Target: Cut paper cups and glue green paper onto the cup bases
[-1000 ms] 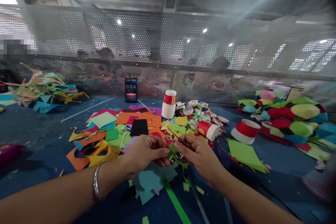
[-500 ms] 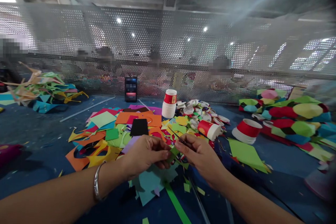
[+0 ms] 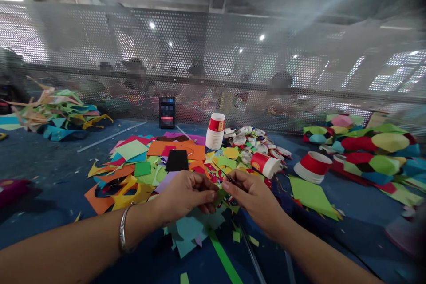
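My left hand (image 3: 189, 194), with a silver bangle at the wrist, pinches a small green paper piece (image 3: 219, 196). Close on its right, my right hand (image 3: 251, 197) is closed round small dark scissors (image 3: 229, 178), whose blades point up and to the left. Fingers partly hide both the paper and the scissors. Beneath the hands lie light blue paper sheets (image 3: 186, 235) and a green strip (image 3: 224, 255). Loose coloured paper, with a black square (image 3: 177, 160) on it, spreads behind my left hand.
Stacked paper cups (image 3: 215, 133) stand behind the hands, near a phone (image 3: 167, 113). A red cup (image 3: 265, 165) lies tipped before cut cup pieces (image 3: 246, 140). More cups (image 3: 313, 166) and coloured paper shapes (image 3: 376, 151) are at right. Paper scraps (image 3: 60, 106) pile at left, before a perforated screen (image 3: 186, 44).
The view has shifted very slightly. The green piece between my hands looks slightly turned; both hands stay nearly in place and keep their holds.
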{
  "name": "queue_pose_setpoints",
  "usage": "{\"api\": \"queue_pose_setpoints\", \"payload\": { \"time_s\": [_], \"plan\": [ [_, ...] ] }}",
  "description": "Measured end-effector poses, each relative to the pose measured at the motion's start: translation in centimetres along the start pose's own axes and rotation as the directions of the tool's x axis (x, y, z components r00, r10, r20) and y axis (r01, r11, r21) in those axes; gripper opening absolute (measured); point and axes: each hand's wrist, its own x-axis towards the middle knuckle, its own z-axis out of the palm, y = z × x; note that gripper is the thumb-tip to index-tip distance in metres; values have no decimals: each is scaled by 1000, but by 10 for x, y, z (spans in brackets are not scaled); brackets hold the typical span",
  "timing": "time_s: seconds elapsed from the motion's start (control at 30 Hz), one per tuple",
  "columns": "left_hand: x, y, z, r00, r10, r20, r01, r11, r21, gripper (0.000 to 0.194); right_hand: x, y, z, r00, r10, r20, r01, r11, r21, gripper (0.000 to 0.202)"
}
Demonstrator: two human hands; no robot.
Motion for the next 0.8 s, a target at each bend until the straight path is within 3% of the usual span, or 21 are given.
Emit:
{"api": "queue_pose_setpoints", "payload": {
  "time_s": [0.23,0.5,0.8],
  "plan": [
    [0,-1,1,1000,-14,-13,14,999,-34,38,-1,-1,1,1000,17,-3,-17,1000,5,25],
    [0,2,-3,999,-7,-34,8,999,40,30,0,-3,2,995,96,-6,-96,995,21,28],
    [-2,1,-2,998,8,-66,-5,999,39,29,1,-2,0,1000,14,9,-14,999,-33,26]
  ]
}}
